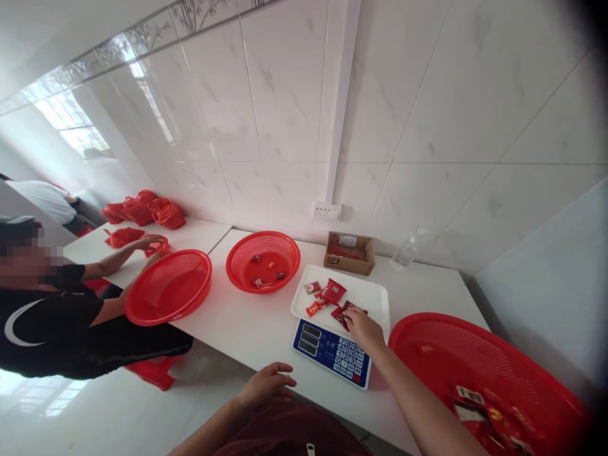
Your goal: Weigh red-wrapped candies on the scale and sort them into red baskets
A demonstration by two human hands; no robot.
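Note:
My right hand (365, 329) reaches over the white tray (370, 294) of a digital scale (327, 351), its fingers closed on a dark red snack packet (339, 315). Beside those fingers lie a brighter red packet (334, 291), a small pinkish packet (312, 287) and an orange-red wrapped piece (313, 308). Part of the held packet is hidden by my fingers. Near the table's front edge, left of the scale, my left hand (268, 385) hangs with its fingers apart and nothing in it.
A large red basket (413, 329) with packets stands at the right. Another red basket (234, 266) holds several small pieces. Behind the tray are a cardboard box (349, 263) and a plastic bottle (405, 252). At left, a co-worker (52, 316) handles red bags near a basket (166, 288).

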